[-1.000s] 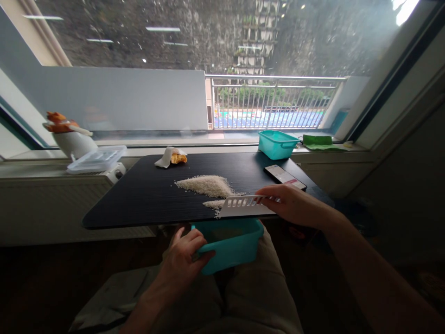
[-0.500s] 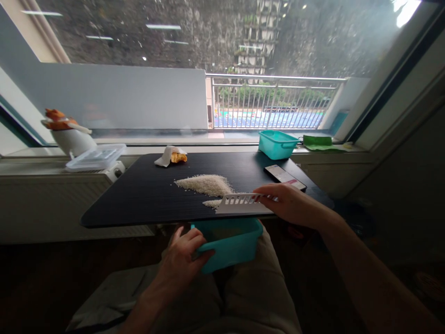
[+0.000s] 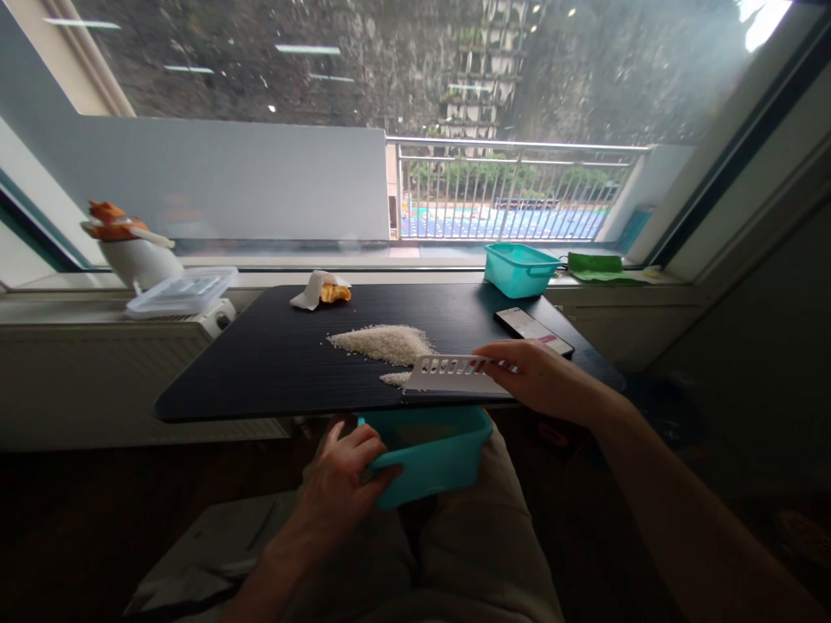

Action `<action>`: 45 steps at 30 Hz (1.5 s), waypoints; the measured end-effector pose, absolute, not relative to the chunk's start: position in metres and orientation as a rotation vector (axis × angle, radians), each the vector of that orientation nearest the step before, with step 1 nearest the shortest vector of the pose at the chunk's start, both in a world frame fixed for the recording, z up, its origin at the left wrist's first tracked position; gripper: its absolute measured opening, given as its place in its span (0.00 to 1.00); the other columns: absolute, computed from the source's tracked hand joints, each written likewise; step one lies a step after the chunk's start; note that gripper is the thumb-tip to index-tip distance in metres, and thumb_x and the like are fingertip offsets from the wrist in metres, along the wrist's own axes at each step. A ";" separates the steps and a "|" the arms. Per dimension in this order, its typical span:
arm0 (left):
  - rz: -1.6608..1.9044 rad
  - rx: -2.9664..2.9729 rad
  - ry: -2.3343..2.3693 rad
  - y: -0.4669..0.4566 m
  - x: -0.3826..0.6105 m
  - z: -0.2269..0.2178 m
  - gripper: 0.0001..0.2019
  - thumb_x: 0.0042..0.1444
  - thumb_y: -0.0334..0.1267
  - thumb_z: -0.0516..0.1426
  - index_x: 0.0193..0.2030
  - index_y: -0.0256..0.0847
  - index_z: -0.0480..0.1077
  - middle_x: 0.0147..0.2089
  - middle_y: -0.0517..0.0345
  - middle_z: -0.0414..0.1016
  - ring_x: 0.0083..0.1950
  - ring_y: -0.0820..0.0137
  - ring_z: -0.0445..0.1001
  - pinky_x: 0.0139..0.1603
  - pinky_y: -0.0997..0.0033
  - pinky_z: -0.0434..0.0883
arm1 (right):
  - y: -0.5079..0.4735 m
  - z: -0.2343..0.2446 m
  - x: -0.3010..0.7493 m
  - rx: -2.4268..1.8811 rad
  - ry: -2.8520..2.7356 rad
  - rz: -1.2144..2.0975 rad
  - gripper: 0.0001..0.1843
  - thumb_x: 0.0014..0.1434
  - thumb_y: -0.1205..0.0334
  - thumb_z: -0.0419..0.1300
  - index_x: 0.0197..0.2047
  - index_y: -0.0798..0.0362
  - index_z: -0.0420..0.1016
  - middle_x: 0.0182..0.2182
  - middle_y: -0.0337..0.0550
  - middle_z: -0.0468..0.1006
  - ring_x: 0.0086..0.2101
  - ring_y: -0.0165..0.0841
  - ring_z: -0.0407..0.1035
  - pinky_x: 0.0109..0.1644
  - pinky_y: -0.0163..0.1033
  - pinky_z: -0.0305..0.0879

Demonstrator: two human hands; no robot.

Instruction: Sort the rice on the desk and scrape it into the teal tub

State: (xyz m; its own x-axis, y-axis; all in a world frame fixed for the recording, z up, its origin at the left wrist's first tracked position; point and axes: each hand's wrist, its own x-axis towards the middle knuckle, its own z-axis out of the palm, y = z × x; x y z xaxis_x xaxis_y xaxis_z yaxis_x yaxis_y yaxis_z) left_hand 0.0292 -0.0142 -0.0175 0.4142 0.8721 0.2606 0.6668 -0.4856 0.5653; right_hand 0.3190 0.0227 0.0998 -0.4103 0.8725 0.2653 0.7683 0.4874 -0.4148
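Note:
My right hand (image 3: 529,372) is closed on a white slotted plastic scraper (image 3: 447,376), held on edge near the front of the dark tabletop (image 3: 273,372). Behind the scraper spreads a pile of white rice-like grains (image 3: 386,343), and a smaller heap (image 3: 395,379) touches its left end. Below the table edge, a turquoise plastic basin (image 3: 432,467) rests on my lap. My left hand (image 3: 354,463) grips its left rim, thumb on the near side. Some pale grains seem to lie inside the basin, dimly lit.
A phone (image 3: 533,330) lies at the table's right, with a second turquoise basin (image 3: 519,270) behind it. A crumpled tissue with something orange (image 3: 325,291) sits at the back left. A clear plastic lid (image 3: 183,292) and a green cloth (image 3: 597,266) are by the window.
The scraper has lifted and tilted slightly, its lower edge now a bit higher. My left hand and the basin stay in place; the grain pile looks the same.

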 end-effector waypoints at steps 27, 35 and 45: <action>0.677 2.294 1.273 -0.011 0.054 -0.010 0.08 0.57 0.40 0.59 0.30 0.42 0.67 0.36 0.63 0.71 0.40 0.64 0.74 0.65 0.31 0.49 | 0.015 0.103 0.377 -1.555 -2.193 0.159 0.16 0.62 0.60 0.54 0.45 0.53 0.82 0.36 0.45 0.85 0.32 0.37 0.77 0.36 0.37 0.68; 0.644 2.302 1.222 -0.009 0.068 -0.009 0.08 0.58 0.40 0.59 0.30 0.42 0.67 0.37 0.63 0.71 0.41 0.65 0.74 0.66 0.33 0.48 | 0.017 0.093 0.392 -1.646 -2.145 0.113 0.17 0.62 0.58 0.54 0.47 0.53 0.81 0.37 0.46 0.84 0.34 0.38 0.77 0.35 0.36 0.68; 0.636 2.292 1.205 -0.009 0.068 -0.008 0.09 0.59 0.41 0.58 0.30 0.42 0.66 0.37 0.62 0.71 0.42 0.65 0.73 0.67 0.33 0.45 | 0.011 0.094 0.392 -1.598 -2.221 0.182 0.19 0.63 0.54 0.53 0.48 0.51 0.81 0.42 0.48 0.83 0.38 0.40 0.76 0.40 0.39 0.68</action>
